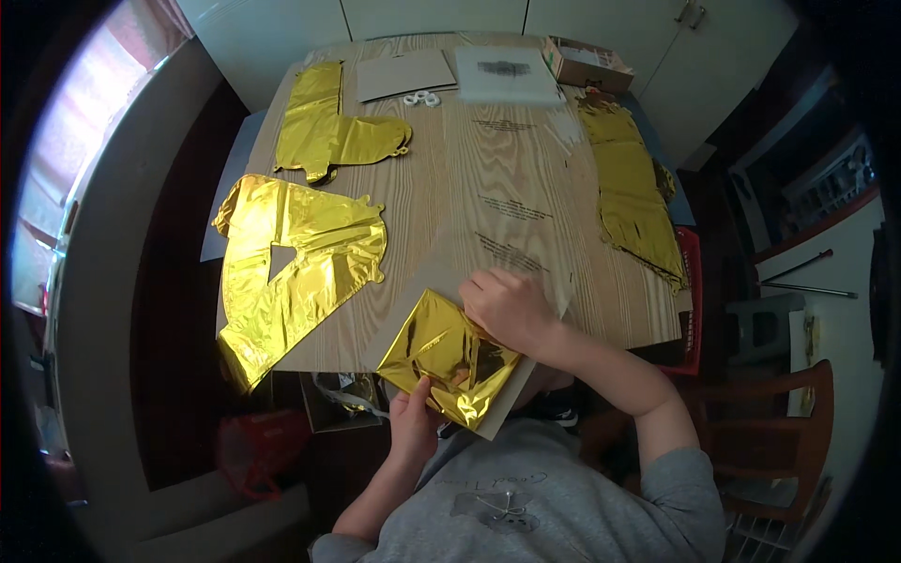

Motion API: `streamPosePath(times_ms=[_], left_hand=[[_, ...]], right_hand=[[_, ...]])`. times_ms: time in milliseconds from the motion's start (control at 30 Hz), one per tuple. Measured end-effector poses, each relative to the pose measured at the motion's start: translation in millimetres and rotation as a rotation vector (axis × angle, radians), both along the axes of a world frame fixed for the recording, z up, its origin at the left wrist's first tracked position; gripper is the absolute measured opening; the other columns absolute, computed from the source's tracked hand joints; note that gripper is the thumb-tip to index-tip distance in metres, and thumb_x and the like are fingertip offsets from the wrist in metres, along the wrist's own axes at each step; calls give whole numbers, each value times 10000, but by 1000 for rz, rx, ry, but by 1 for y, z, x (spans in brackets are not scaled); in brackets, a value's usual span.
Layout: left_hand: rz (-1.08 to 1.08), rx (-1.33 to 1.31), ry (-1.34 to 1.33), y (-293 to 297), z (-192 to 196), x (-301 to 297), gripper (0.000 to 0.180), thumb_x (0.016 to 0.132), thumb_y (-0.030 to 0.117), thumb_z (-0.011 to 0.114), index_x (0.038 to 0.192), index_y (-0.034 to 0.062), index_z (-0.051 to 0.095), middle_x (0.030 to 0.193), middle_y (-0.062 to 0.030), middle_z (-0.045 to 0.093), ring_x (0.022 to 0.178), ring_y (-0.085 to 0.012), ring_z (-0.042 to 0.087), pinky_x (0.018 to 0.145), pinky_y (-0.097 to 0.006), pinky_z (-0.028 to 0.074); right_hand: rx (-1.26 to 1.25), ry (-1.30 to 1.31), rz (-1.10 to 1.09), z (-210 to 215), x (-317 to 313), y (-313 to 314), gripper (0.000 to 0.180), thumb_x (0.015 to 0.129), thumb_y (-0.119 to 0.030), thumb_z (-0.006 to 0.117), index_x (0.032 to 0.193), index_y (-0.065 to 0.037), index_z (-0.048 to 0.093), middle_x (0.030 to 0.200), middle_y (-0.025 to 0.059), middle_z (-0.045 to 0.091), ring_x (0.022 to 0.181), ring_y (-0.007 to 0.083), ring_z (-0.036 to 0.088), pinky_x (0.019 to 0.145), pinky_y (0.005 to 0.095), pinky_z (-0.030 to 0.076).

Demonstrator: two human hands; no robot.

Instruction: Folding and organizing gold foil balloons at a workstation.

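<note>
A folded gold foil balloon [450, 352] lies on a grey cardboard sheet [399, 314] at the table's near edge, tilted cornerwise. My left hand [414, 422] grips its near edge, the thumb on top of the foil and the other fingers hidden underneath. My right hand [510, 305] is closed at the far right side of the foil, its fingers curled inward. What those fingers pinch is hidden; foil and clear plastic are both close by. Clear plastic bags [511, 206] with dark print stretch over the wood beyond it.
Flat gold foil balloons lie at the near left [324, 230], far left [310, 122] and right [638, 188] of the table [422, 206]. Along the back are cardboard sheets [404, 75], a small white item [422, 98], a white sheet [507, 75] and a box [588, 64]. A wooden chair [765, 422] stands right.
</note>
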State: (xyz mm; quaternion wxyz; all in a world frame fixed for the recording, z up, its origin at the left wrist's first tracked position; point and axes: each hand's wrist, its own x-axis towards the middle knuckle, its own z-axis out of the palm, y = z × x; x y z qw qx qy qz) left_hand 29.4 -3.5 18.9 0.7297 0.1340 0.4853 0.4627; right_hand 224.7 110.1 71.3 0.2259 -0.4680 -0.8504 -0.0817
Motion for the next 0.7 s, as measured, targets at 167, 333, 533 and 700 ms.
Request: streamPosePath(times_ms=[167, 333, 533, 700], left_hand=[[-66, 4, 8, -1, -5, -5, 205, 978, 215, 525, 1033, 27, 584, 977, -90, 660, 825, -206, 683, 679, -367, 603], [-31, 27, -30, -1, -1, -1, 200, 984, 205, 520, 1041, 25, 587, 1006, -87, 659, 869, -194, 676, 720, -358, 596], [8, 118, -89, -6, 2, 11, 258, 1001, 243, 501, 1127, 24, 553, 1114, -95, 634, 989, -205, 645, 855, -387, 556], [26, 178, -119, -6, 1, 22, 290, 1014, 270, 476, 1139, 17, 543, 1107, -85, 633, 979, -184, 637, 834, -365, 543]], right_hand=[[52, -62, 29, -1, -5, -3, 99, 710, -133, 628, 717, -119, 530, 685, 12, 522, 663, 161, 603, 518, 293, 486], [102, -119, 69, 2, -12, -12, 72, 693, -159, 602, 700, -135, 535, 685, -4, 522, 642, 142, 575, 516, 269, 467], [105, -71, 86, 3, -21, -19, 92, 692, -142, 595, 706, -122, 507, 670, 5, 479, 653, 145, 557, 514, 271, 461], [98, -131, 95, 13, -29, -27, 95, 686, -148, 599, 710, -119, 511, 675, 0, 483, 658, 144, 557, 515, 267, 456]])
